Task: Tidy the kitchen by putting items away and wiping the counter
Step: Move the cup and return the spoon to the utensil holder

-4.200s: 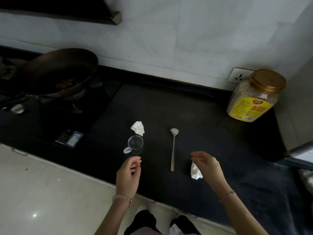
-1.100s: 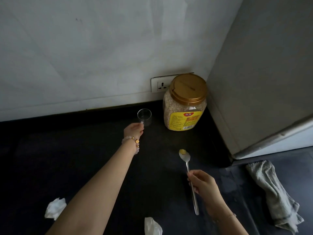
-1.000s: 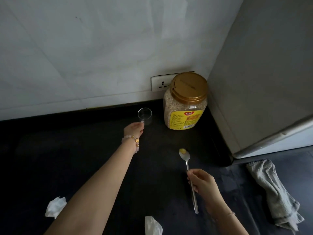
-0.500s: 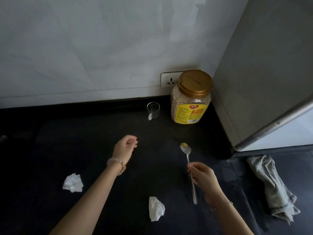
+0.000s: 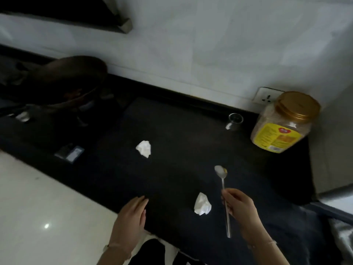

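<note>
My right hand (image 5: 241,213) grips a long metal spoon (image 5: 222,180) by its handle above the black counter (image 5: 181,150); a bit of yellow residue sits in the spoon's bowl. My left hand (image 5: 131,217) hovers empty with fingers extended at the counter's front edge. One crumpled white tissue (image 5: 202,204) lies between my hands, another crumpled tissue (image 5: 144,148) lies further back to the left. A small clear glass cup (image 5: 234,121) stands near the back wall beside a big plastic jar (image 5: 282,123) with a gold lid and yellow label.
A dark wok (image 5: 65,83) sits on the stove at the left. A small dark packet (image 5: 69,153) lies near the front edge. A wall socket (image 5: 266,96) is behind the jar. A grey panel (image 5: 334,121) closes the right side. Pale floor (image 5: 38,217) lies below.
My left hand let go of the glass cup by the jar and drew back to the front edge. The view swung left, bringing the wok in. My right hand kept the spoon.
</note>
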Tool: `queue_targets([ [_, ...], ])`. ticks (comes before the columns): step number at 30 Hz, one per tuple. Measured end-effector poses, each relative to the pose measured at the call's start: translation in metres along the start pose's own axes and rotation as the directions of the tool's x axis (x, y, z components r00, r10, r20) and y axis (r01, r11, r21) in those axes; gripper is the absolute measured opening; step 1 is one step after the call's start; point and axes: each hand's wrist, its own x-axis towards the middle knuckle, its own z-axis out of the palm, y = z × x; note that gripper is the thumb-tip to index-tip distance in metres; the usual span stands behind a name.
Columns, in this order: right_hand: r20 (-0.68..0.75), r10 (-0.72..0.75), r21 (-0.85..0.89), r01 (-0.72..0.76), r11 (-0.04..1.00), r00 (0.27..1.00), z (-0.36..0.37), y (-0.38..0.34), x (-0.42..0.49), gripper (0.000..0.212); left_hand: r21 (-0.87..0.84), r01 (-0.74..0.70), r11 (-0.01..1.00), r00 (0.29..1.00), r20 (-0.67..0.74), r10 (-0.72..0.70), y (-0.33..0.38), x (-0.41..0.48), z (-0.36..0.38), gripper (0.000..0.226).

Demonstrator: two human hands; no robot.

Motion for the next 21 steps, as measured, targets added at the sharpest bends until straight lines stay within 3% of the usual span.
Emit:
queue_targets([
  [2, 0.074, -0.018, -0.064, 0.023, 0.998, 0.997, 0.015, -0.001, -0.004, 0.01, 0.035, 0.069, 0.997, 0.995, 0.075, -0.071, -0.015, -0.028, 0.001, 0.053],
  [5, 0.175, -0.041, -0.138, 0.065, 0.988, 0.984, 0.046, -0.002, -0.014, 0.01, 0.063, 0.135, 0.989, 0.99, 0.025, -0.137, -0.034, -0.061, 0.005, 0.044],
  [10, 0.351, 0.011, -0.239, 0.079, 0.968, 0.936, 0.124, 0.005, -0.04, 0.009, -0.174, 0.365, 0.914, 0.919, -0.091, -0.384, -0.072, -0.121, 0.004, 0.043],
  [13, 0.484, 0.031, -0.322, 0.146, 0.935, 0.874, 0.182, 0.015, -0.067, 0.01, -0.317, 0.566, 0.761, 0.805, 0.01, -0.594, -0.113, -0.17, 0.013, 0.039],
  [16, 0.588, 0.04, -0.384, 0.235, 0.893, 0.808, 0.242, 0.031, -0.102, 0.011, -0.462, 0.701, 0.543, 0.649, 0.096, -0.755, -0.158, -0.224, 0.03, 0.035],
  [19, 0.651, 0.056, -0.381, 0.263, 0.886, 0.757, 0.302, 0.054, -0.138, 0.01, -0.633, 0.733, 0.25, 0.481, 0.223, -0.848, -0.201, -0.281, 0.046, 0.025],
  [21, 0.684, 0.068, -0.381, 0.277, 0.882, 0.726, 0.341, 0.075, -0.164, 0.01, -0.7, 0.708, 0.091, 0.42, 0.314, -0.851, -0.233, -0.319, 0.056, 0.018],
])
